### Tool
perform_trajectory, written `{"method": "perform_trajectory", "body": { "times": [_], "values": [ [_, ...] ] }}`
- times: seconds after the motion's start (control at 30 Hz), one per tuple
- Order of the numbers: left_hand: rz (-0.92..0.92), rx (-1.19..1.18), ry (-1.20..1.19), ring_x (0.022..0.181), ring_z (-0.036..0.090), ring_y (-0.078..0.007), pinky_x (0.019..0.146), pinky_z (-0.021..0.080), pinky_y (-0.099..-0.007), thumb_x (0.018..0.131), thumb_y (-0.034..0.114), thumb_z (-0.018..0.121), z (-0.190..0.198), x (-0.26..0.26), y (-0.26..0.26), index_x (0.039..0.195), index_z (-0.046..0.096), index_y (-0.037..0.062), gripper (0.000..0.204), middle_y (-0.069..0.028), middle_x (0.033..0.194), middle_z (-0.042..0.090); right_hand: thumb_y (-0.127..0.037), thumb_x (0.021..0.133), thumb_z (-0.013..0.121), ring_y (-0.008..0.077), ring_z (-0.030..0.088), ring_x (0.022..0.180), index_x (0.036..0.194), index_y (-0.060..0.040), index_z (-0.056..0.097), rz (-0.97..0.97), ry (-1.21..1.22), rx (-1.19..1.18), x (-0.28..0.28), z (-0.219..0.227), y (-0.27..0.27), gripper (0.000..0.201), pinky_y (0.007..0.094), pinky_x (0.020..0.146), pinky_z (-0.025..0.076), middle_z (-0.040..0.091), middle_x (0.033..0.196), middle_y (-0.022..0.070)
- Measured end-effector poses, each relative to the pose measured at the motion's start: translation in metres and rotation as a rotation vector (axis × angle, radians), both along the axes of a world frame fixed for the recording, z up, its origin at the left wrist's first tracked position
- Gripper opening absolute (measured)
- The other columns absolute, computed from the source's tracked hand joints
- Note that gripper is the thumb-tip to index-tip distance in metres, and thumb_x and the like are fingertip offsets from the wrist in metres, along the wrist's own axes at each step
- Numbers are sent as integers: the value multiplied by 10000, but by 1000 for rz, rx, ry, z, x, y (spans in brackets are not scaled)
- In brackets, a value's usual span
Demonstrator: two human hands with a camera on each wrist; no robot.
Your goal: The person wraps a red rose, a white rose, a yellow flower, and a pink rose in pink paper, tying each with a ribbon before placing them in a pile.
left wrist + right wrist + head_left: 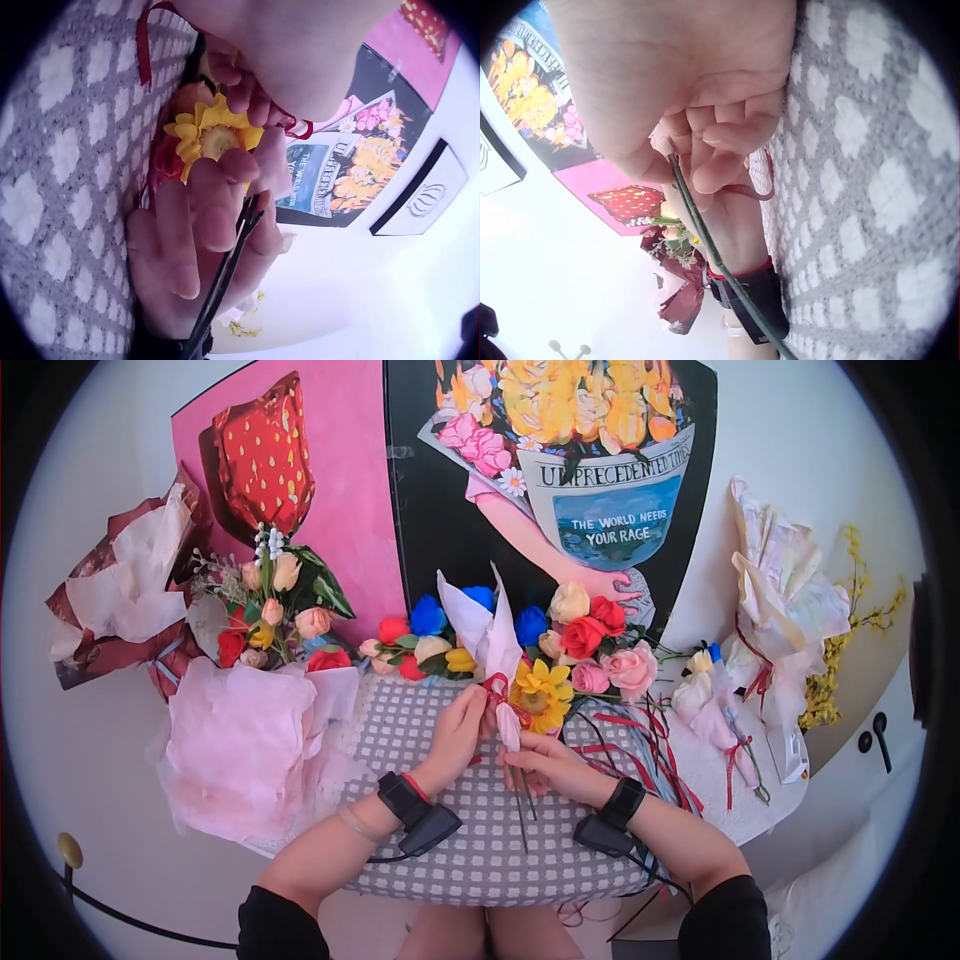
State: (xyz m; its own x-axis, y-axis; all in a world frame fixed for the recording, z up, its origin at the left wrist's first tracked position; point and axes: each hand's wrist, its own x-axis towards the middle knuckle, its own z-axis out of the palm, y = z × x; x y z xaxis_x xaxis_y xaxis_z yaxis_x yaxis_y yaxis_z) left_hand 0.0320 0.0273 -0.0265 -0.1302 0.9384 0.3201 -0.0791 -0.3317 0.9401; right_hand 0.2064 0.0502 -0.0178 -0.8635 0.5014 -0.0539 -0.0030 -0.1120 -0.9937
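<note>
A small bouquet wrapped in pale pink paper (488,635) stands up between the two hands, tied with a red ribbon (497,682). My left hand (457,732) grips the wrap around the ribbon, its fingers partly hidden behind the paper. Lower down, my right hand (553,764) pinches the gathered paper end where dark green stems (218,289) come out. These stems (705,232) slant past the right hand's curled fingers in the right wrist view. Just behind the wrap lies a yellow sunflower (541,698). The flower inside the paper is hidden.
Stacked pink paper sheets (240,745) lie at the left. Loose roses (585,640) line the back, with red and grey ribbons (655,750) at the right. Wrapped bouquets (790,610) stand on both sides. A grey checked cloth (440,850) covers the table's middle.
</note>
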Motion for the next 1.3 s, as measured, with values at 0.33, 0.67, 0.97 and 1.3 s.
{"method": "perform_trajectory", "body": {
  "times": [0.33,0.67,0.97,1.3],
  "values": [
    [-62,-29,65,532,435,-46,466,336,-206,950,243,370,-3,0,2,827,513,45,274,9,615,498,-211,877,527,40,495,566,1170,-68,428,11,26,1,-1,5,-4,341,155,434,323,553,900,21],
    [-50,-26,93,556,443,-53,489,349,-205,949,265,378,-8,1,4,845,527,43,287,6,649,513,-168,859,553,53,467,620,1151,-79,444,-5,-2,-72,1,8,-7,324,162,482,321,527,951,13],
    [-127,-78,97,535,448,-53,484,353,-201,953,252,366,-1,3,0,849,525,43,282,4,623,504,-246,878,529,35,499,645,1126,-93,453,48,-10,-24,3,8,-4,301,153,450,302,539,844,-6],
    [-203,-86,112,487,422,-32,442,291,-176,959,268,349,5,4,-5,843,500,70,275,24,610,485,-427,928,328,43,494,633,1126,-111,455,131,13,-189,6,5,4,394,156,483,333,552,813,17]
  ]
}}
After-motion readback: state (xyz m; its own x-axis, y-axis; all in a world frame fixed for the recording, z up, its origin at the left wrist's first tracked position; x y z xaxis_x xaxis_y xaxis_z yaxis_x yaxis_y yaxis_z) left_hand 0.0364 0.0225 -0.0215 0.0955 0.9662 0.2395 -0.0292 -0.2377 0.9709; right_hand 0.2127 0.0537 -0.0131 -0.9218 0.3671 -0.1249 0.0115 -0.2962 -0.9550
